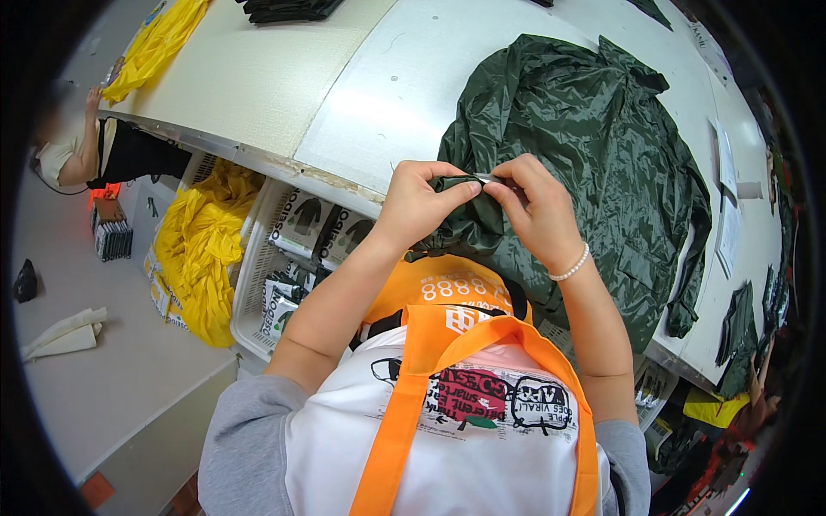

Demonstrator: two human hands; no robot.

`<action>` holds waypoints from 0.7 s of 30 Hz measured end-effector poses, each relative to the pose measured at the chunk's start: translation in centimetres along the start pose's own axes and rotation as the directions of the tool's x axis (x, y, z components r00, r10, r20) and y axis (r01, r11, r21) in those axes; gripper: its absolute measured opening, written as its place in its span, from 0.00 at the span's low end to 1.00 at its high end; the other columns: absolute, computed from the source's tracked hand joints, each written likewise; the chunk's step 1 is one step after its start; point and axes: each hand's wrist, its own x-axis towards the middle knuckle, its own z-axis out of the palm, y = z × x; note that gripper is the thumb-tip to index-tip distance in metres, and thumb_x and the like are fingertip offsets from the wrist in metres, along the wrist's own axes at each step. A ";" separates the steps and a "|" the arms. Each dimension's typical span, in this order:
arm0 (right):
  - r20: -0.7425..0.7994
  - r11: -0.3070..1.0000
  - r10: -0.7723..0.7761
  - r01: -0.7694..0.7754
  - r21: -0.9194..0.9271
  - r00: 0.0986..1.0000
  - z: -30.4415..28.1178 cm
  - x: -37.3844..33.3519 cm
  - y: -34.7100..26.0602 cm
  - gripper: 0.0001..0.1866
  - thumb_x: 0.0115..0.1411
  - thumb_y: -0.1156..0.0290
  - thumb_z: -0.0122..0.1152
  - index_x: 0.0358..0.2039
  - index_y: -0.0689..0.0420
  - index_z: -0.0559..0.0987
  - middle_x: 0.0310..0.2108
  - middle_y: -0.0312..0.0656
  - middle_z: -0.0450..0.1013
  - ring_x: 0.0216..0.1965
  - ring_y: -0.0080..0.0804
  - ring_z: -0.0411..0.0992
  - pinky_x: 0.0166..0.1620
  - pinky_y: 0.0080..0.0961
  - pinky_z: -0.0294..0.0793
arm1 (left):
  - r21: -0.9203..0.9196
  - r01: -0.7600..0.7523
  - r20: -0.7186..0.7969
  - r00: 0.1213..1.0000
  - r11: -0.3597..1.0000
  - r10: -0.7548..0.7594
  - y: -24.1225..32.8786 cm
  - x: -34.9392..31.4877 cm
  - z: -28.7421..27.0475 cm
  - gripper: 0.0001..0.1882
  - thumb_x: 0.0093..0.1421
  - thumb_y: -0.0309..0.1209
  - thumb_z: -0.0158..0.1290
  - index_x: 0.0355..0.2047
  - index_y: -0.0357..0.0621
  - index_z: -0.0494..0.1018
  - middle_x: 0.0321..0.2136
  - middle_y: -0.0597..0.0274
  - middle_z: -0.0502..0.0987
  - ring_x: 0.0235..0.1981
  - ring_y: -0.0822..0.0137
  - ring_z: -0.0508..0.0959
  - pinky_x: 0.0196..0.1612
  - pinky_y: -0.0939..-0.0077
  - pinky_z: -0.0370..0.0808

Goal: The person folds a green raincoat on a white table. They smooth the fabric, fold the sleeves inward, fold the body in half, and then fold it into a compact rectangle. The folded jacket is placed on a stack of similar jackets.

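Observation:
A shiny dark green rain jacket (pixel 585 146) lies spread on the white table, wrinkled, with its near edge hanging toward me. My left hand (pixel 422 202) pinches a bunched edge of the jacket between thumb and fingers. Close beside it, my right hand (pixel 538 211) is closed on the same edge, with a pearl-like bracelet (pixel 572 264) round the wrist. Between the two thumbs shows a small pale spot, too small to make out. Below my hands the fabric gathers near my orange apron (pixel 430 279).
Under the table edge (pixel 344 187) stands a white plastic basket (pixel 245 301) of packaged garments. Yellow garments (pixel 202 258) fill a container beside it. Folded black items (pixel 288 9) lie at the far edge, papers (pixel 727 198) at the right. Another person (pixel 82 150) handles a yellow garment at left.

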 end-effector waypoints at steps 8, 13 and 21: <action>0.082 0.826 0.260 -0.265 0.497 0.962 0.7 -0.3 3.9 0.12 0.58 0.70 0.61 0.41 0.62 0.75 0.31 0.33 0.72 0.29 0.16 0.67 0.33 0.18 0.68 | -0.257 0.085 0.038 0.996 0.963 -0.078 -0.1 0.1 -0.6 0.08 0.52 0.25 0.60 0.32 0.33 0.78 0.27 0.61 0.80 0.27 0.76 0.78 0.31 0.84 0.75; 0.476 0.503 0.284 -0.552 0.665 0.832 1.3 -1.7 4.6 0.14 0.50 0.69 0.69 0.33 0.60 0.75 0.25 0.23 0.65 0.25 0.11 0.58 0.29 0.12 0.60 | -0.456 0.167 0.046 0.985 0.874 -0.164 0.8 0.3 -0.7 0.09 0.54 0.26 0.59 0.35 0.34 0.77 0.29 0.61 0.80 0.27 0.74 0.78 0.33 0.83 0.76; -0.615 0.972 0.113 0.040 0.230 0.781 1.4 2.3 3.7 0.06 0.40 0.85 0.52 0.20 0.62 0.68 0.16 0.42 0.65 0.17 0.27 0.62 0.23 0.23 0.62 | -0.267 -0.169 0.021 0.983 0.949 0.181 -0.1 -4.6 6.1 0.38 0.45 0.22 0.64 0.56 0.38 0.57 0.38 0.58 0.74 0.36 0.71 0.76 0.40 0.78 0.72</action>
